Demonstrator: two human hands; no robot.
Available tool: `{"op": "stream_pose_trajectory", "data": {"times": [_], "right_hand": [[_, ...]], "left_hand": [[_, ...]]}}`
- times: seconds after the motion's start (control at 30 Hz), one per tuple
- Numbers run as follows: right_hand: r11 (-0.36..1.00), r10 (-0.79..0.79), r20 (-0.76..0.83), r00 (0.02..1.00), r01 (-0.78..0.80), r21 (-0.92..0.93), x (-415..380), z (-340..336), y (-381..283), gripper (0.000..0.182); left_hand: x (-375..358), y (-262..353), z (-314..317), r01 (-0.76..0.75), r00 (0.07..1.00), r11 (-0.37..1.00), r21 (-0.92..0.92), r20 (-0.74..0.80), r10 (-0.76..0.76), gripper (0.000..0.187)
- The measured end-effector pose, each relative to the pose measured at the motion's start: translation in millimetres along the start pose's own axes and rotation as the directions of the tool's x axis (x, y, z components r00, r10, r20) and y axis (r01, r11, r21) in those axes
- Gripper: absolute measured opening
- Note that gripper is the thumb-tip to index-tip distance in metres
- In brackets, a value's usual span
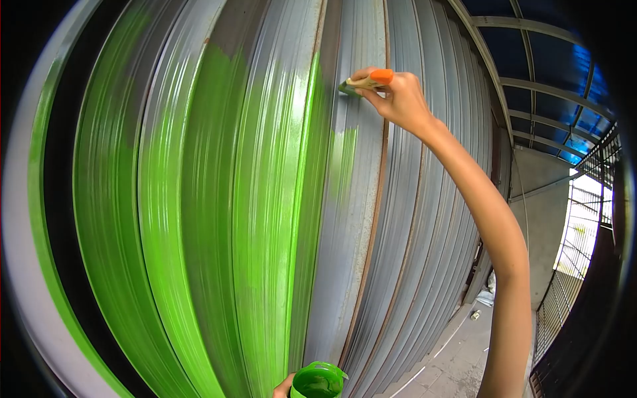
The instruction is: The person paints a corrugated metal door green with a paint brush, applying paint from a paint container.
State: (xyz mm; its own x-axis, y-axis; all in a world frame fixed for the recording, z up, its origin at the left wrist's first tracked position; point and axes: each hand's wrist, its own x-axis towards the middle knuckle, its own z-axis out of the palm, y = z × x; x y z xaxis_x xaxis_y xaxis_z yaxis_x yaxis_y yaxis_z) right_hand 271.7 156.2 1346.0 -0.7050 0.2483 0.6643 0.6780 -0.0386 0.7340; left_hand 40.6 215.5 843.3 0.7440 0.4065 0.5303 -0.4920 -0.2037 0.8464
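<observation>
My right hand [396,96] is closed around a paintbrush [370,79] with an orange-tipped handle. Its green-stained bristles are at the bare grey part of a ribbed metal shutter door [345,252], just above a short fresh green patch [344,162]. Whether the bristles touch the metal is hard to tell. At the bottom edge, my left hand [284,386] grips the side of an open paint can [318,381] with green paint inside and on its rim. Most of that hand is out of view. Panels on the left carry green paint; those on the right are grey with rusty edges.
A pale wall [40,265] with a green strip stands at the far left. On the right are a blue roof on metal beams [544,83], a barred gate [574,245], and a concrete floor [458,358] with a thin white line and small items.
</observation>
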Motion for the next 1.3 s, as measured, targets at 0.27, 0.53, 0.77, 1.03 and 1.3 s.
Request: {"op": "stream_pose_trajectory", "data": {"times": [0.27, 0.53, 0.77, 1.03, 1.3], "right_hand": [[0.966, -0.166, 0.464, 0.87, 0.051, 0.252, -96.3, 20.4, -104.1, 0.041], [0.985, 0.009, 0.353, 0.936, -0.069, 0.158, -27.6, 3.5, -52.7, 0.018], [0.996, -0.073, 0.111, 0.991, 0.067, 0.061, -24.6, 17.9, -28.1, 0.023], [0.895, -0.184, 0.568, 0.802, -0.102, 0.434, -176.2, 24.5, -193.7, 0.038], [0.993, 0.049, 0.063, 0.997, -0.056, 0.105, -46.0, 13.2, -51.8, 0.026]], "left_hand": [[-9.3, -13.0, -8.7, -0.001, 1.0, 1.0, -0.008, -0.025, 0.001, 0.085], [-14.4, 3.6, -10.5, 0.045, 0.999, 0.997, -0.063, -0.013, -0.046, 0.088], [-14.4, -3.1, -13.5, 0.055, 0.998, 0.995, -0.089, -0.001, -0.055, 0.089], [-20.7, -2.1, -19.3, 0.077, 0.997, 0.994, -0.079, 0.005, -0.077, 0.09], [-22.4, -5.5, -15.8, 0.112, 0.993, 0.989, -0.097, 0.042, -0.108, 0.093]]}}
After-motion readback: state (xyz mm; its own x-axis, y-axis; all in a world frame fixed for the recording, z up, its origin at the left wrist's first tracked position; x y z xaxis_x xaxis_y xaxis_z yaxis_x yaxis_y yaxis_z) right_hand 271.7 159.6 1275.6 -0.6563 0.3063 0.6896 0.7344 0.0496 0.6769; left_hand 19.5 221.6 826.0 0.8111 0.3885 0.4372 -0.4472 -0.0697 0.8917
